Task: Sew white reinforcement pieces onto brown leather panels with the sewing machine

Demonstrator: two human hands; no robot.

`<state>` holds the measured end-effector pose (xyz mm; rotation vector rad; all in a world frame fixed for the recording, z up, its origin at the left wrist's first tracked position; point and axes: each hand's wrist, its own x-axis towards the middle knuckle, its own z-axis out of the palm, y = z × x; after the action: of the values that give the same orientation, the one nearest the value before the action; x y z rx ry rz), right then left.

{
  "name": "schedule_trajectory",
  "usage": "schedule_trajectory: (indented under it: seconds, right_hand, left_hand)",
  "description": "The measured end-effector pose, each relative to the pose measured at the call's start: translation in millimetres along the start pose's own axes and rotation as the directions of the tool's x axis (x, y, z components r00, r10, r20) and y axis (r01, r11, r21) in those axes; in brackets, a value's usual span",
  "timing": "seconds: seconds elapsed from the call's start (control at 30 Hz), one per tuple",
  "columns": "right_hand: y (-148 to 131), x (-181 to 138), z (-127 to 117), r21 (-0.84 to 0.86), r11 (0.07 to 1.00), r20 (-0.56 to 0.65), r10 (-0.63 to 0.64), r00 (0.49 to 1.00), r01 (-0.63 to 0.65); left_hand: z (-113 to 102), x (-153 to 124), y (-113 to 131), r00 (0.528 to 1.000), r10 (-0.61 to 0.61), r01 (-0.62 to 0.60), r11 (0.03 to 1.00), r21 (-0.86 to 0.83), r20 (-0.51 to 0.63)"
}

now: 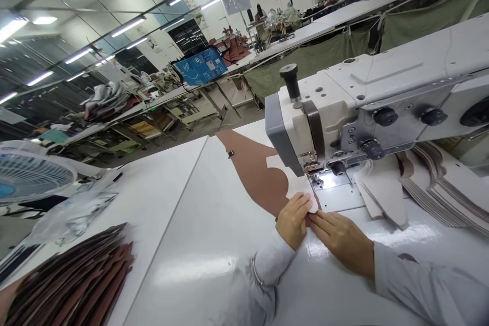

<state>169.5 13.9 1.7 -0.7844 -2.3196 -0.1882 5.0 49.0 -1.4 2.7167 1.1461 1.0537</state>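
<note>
A brown leather-like piece (254, 173) lies flat on the white sewing table, reaching under the head of the sewing machine (305, 127). On top of it is a white backing piece (296, 178), its edge beside the presser foot (316, 180). My left hand (293, 220) is closed, its fingertips bunched on the near end of the white piece. My right hand (342, 239) meets it there, fingers together and pinching the near edge of the brown piece; its thumb is mostly hidden. A small black clip (231, 154) sits on the brown piece's left edge.
Stacked light cut pieces (439, 188) lie right of the needle area. A fanned pile of brown pieces (84, 280) is at lower left, near a plastic bag (72, 209) and a blue fan (30, 175). Behind, long workbenches carry a blue box (202, 66) and sewing machines.
</note>
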Motion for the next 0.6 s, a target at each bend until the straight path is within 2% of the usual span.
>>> schedule_trajectory:
  seconds: [0.13, 0.6]
  right_hand:
    - [4.8, -1.2, -2.5, 0.111, 0.993, 0.027, 0.027, 0.999, -0.03]
    - [5.7, -2.1, -3.4, 0.137, 0.99, 0.017, 0.036, 0.999, -0.038]
  left_hand:
    - [-2.7, 1.7, 8.1, 1.0, 0.0, 0.0, 1.0, 0.004, 0.011]
    - [-2.4, 6.4, 16.0, 1.0, -0.012, 0.011, 0.999, -0.038, -0.024]
